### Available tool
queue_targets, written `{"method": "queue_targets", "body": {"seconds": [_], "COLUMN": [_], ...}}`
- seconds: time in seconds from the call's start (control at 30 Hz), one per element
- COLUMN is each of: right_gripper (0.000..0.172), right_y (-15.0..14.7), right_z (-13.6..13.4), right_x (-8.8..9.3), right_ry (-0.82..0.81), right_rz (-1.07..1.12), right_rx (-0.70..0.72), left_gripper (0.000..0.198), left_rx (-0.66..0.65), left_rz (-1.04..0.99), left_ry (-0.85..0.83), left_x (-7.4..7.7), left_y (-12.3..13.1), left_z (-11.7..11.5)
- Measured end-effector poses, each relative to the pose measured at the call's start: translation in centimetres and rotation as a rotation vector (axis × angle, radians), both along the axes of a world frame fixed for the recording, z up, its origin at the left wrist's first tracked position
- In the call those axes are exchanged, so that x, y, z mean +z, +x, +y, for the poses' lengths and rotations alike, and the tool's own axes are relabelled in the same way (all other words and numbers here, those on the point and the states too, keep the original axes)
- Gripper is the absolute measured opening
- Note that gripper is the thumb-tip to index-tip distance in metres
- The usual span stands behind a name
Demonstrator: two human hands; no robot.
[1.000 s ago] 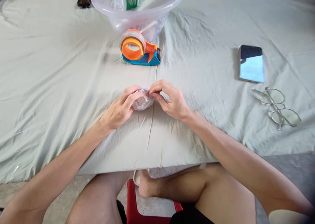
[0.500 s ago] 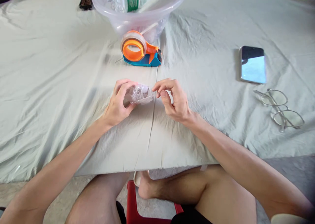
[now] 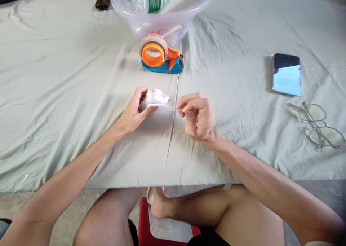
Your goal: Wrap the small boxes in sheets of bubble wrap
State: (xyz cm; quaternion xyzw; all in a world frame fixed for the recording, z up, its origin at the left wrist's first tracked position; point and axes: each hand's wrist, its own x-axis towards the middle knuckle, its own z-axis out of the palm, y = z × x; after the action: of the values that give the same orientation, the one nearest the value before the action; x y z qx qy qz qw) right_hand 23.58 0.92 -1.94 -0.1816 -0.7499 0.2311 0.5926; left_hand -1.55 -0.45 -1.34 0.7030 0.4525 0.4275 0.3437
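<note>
My left hand [image 3: 134,110] grips a small bundle wrapped in clear plastic [image 3: 154,97] just above the cloth-covered table [image 3: 67,94]. My right hand [image 3: 196,117] is curled beside it, thumb and forefinger pinching a thin clear strip that runs from the bundle's right end. An orange and blue tape dispenser [image 3: 160,56] stands a short way beyond both hands.
A clear plastic bowl [image 3: 162,13] with a green-labelled bottle in it sits behind the dispenser. A phone [image 3: 286,74] and a pair of glasses [image 3: 316,125] lie at the right. A small dark object [image 3: 102,1] is at the far edge. My knees and a red stool [image 3: 151,228] are below the table's edge.
My hands have drawn apart: the left has turned the bundle and lifted it slightly, and the right has pulled away to the right, stretching a clear strip from it.
</note>
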Motion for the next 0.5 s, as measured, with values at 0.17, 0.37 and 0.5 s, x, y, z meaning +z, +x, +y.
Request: {"method": "queue_targets", "body": {"seconds": [0.17, 0.37, 0.5], "right_gripper": [0.020, 0.024, 0.032], "right_y": [0.2, -0.7, -1.3], "right_z": [-0.4, -0.1, 0.4], "right_x": [0.3, 0.5, 0.9], "right_ry": [0.136, -0.010, -0.193], "right_rz": [-0.104, 0.062, 0.167], "right_rx": [0.026, -0.113, -0.241], "left_gripper": [0.068, 0.066, 0.068], "left_rx": [-0.013, -0.029, -0.038], "left_rz": [0.002, 0.097, 0.101], "left_ry": [-0.024, 0.026, 0.081], "left_x": [0.0, 0.6, 0.5], "left_y": [-0.1, 0.0, 0.1], "left_z": [0.2, 0.0, 0.0]}}
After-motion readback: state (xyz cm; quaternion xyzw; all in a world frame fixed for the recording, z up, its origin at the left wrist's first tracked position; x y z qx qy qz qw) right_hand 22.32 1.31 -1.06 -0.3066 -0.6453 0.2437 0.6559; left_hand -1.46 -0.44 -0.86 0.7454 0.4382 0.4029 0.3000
